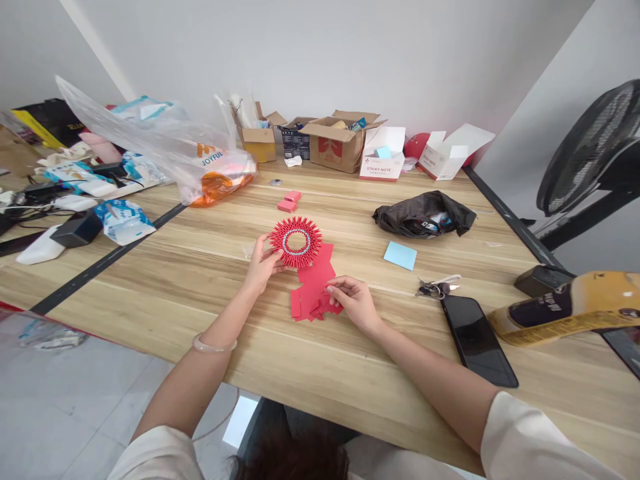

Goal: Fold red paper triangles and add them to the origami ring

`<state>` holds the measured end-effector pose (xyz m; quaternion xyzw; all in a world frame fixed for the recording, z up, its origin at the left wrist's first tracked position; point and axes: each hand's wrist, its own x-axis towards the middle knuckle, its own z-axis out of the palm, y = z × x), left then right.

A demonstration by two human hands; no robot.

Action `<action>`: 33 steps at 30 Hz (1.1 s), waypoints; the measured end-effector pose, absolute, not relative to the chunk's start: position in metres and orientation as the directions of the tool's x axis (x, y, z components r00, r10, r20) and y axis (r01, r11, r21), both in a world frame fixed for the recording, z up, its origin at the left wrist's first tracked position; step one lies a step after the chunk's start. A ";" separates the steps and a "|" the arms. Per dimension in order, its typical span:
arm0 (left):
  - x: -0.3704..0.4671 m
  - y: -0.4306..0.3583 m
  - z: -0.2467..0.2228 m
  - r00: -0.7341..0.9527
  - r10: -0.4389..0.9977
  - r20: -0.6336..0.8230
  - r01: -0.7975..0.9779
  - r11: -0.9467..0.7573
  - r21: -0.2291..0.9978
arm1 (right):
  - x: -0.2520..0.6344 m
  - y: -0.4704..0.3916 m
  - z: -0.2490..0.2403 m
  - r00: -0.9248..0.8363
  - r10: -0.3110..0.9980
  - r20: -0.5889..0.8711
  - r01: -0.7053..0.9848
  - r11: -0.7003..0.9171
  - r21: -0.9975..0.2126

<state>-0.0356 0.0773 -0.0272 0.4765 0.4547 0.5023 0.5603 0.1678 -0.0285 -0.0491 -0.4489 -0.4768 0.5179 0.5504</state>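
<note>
A ring of pointed, folded red paper pieces (311,248), with a pale blue and white inner band, is held tilted above the table by my left hand (263,267). The fingers and thumb grip its left and lower edge. Loose red paper slips (315,283) lie in an overlapping pile below and to the right of the ring. My right hand (354,301) is over the pile's right side, thumb and fingertips drawn together. Whatever is between those fingertips blends with the red paper and cannot be made out.
Two small red blocks (287,206) lie behind the ring. To the right are a light blue sticky-note pad (400,255), black plastic bag (425,215), keys (434,289), phone (479,340) and bottle (565,307). Boxes (333,143) line the wall; a clear plastic bag (200,160) stands left.
</note>
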 end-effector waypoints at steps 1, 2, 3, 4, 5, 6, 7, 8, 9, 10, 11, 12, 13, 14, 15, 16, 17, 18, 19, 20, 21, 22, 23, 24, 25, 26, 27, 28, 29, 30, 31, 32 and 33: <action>-0.035 0.077 -0.027 0.086 0.996 -0.035 -0.133 0.046 0.990 | 0.168 -0.029 -0.049 0.009 0.998 0.060 -0.141 0.060 -0.988; -0.035 0.077 -0.026 0.091 0.995 -0.039 -0.138 0.052 0.989 | 0.168 -0.029 -0.049 0.008 0.998 0.059 -0.140 0.060 -0.988; -0.034 0.076 -0.025 0.096 0.994 -0.042 -0.146 0.055 0.988 | 0.168 -0.029 -0.048 0.009 0.998 0.059 -0.139 0.060 -0.989; -0.034 0.076 -0.025 0.103 0.994 -0.043 -0.155 0.058 0.986 | 0.167 -0.029 -0.048 0.010 0.998 0.060 -0.138 0.061 -0.989; -0.033 0.076 -0.024 0.110 0.993 -0.042 -0.165 0.060 0.985 | 0.167 -0.029 -0.048 0.010 0.998 0.061 -0.138 0.062 -0.989; -0.033 0.075 -0.024 0.116 0.992 -0.042 -0.172 0.061 0.983 | 0.167 -0.029 -0.047 0.009 0.998 0.063 -0.138 0.064 -0.988; -0.033 0.075 -0.023 0.121 0.992 -0.042 -0.178 0.064 0.982 | 0.167 -0.029 -0.047 0.009 0.998 0.064 -0.138 0.065 -0.988; -0.033 0.075 -0.023 0.125 0.991 -0.044 -0.183 0.067 0.981 | 0.167 -0.029 -0.047 0.008 0.998 0.065 -0.137 0.065 -0.988; -0.032 0.075 -0.022 0.128 0.991 -0.048 -0.187 0.071 0.980 | 0.167 -0.030 -0.047 0.008 0.998 0.065 -0.136 0.065 -0.989; -0.032 0.075 -0.022 0.129 0.990 -0.052 -0.192 0.076 0.978 | 0.167 -0.030 -0.047 0.008 0.998 0.064 -0.136 0.064 -0.989; -0.032 0.074 -0.021 0.130 0.990 -0.057 -0.198 0.082 0.977 | 0.167 -0.030 -0.047 0.008 0.998 0.062 -0.137 0.063 -0.989; -0.032 0.074 -0.021 0.132 0.989 -0.062 -0.204 0.088 0.975 | 0.167 -0.030 -0.047 0.009 0.998 0.061 -0.137 0.062 -0.989; -0.032 0.074 -0.020 0.133 0.989 -0.066 -0.210 0.093 0.973 | 0.167 -0.030 -0.047 0.009 0.998 0.061 -0.137 0.061 -0.989; -0.032 0.074 -0.019 0.135 0.988 -0.069 -0.215 0.097 0.972 | 0.167 -0.030 -0.047 0.009 0.998 0.061 -0.137 0.061 -0.989; -0.032 0.073 -0.019 0.136 0.988 -0.073 -0.218 0.101 0.971 | 0.167 -0.030 -0.047 0.009 0.998 0.060 -0.136 0.061 -0.989; -0.031 0.073 -0.018 0.138 0.988 -0.075 -0.219 0.104 0.970 | 0.167 -0.029 -0.047 0.008 0.998 0.059 -0.135 0.059 -0.989; -0.031 0.073 -0.018 0.140 0.987 -0.076 -0.220 0.106 0.970 | 0.167 -0.029 -0.047 0.006 0.998 0.056 -0.135 0.057 -0.989; -0.031 0.073 -0.017 0.144 0.987 -0.076 -0.220 0.106 0.970 | 0.167 -0.029 -0.047 0.005 0.999 0.053 -0.134 0.054 -0.989; -0.031 0.072 -0.017 0.149 0.986 -0.075 -0.221 0.107 0.969 | 0.167 -0.029 -0.047 0.006 0.999 0.051 -0.135 0.051 -0.990; -0.031 0.072 -0.017 0.154 0.985 -0.073 -0.223 0.107 0.969 | 0.167 -0.029 -0.047 0.007 0.999 0.050 -0.135 0.050 -0.990; -0.030 0.072 -0.017 0.158 0.985 -0.070 -0.225 0.105 0.969 | 0.167 -0.030 -0.047 0.007 0.999 0.051 -0.135 0.051 -0.989; -0.030 0.072 -0.017 0.163 0.985 -0.065 -0.229 0.102 0.968 | 0.167 -0.030 -0.047 0.008 0.999 0.052 -0.136 0.053 -0.989; -0.031 0.072 -0.017 0.168 0.984 -0.061 -0.233 0.099 0.967 | 0.167 -0.030 -0.046 0.007 0.999 0.053 -0.136 0.054 -0.989; -0.031 0.071 -0.018 0.173 0.983 -0.055 -0.237 0.096 0.967 | 0.167 -0.030 -0.046 0.007 0.999 0.054 -0.137 0.054 -0.989; -0.031 0.071 -0.018 0.179 0.983 -0.048 -0.241 0.091 0.966 | 0.167 -0.030 -0.046 0.006 0.999 0.053 -0.138 0.054 -0.989; -0.031 0.071 -0.019 0.188 0.981 -0.039 -0.245 0.086 0.966 | 0.167 -0.030 -0.046 0.005 0.999 0.053 -0.140 0.053 -0.989; -0.031 0.070 -0.019 0.201 0.979 -0.030 -0.251 0.081 0.965 | 0.167 -0.030 -0.046 0.006 0.999 0.052 -0.142 0.053 -0.988; -0.031 0.070 -0.020 0.214 0.977 -0.021 -0.257 0.077 0.963 | 0.167 -0.030 -0.046 0.005 0.999 0.052 -0.144 0.052 -0.988; -0.030 0.069 -0.020 0.226 0.974 -0.011 -0.264 0.072 0.962 | 0.167 -0.030 -0.046 0.005 0.999 0.052 -0.145 0.052 -0.988; -0.030 0.068 -0.021 0.238 0.971 -0.002 -0.273 0.069 0.960 | 0.167 -0.029 -0.046 0.004 0.999 0.052 -0.143 0.052 -0.988; -0.029 0.067 -0.021 0.248 0.969 0.004 -0.279 0.068 0.958 | 0.167 -0.029 -0.047 0.003 0.999 0.052 -0.141 0.052 -0.989; -0.028 0.066 -0.022 0.254 0.967 0.006 -0.283 0.068 0.957 | 0.167 -0.029 -0.047 0.004 0.999 0.052 -0.140 0.052 -0.989; -0.027 0.065 -0.022 0.257 0.966 0.007 -0.284 0.069 0.956 | 0.167 -0.029 -0.047 0.004 0.999 0.052 -0.141 0.052 -0.989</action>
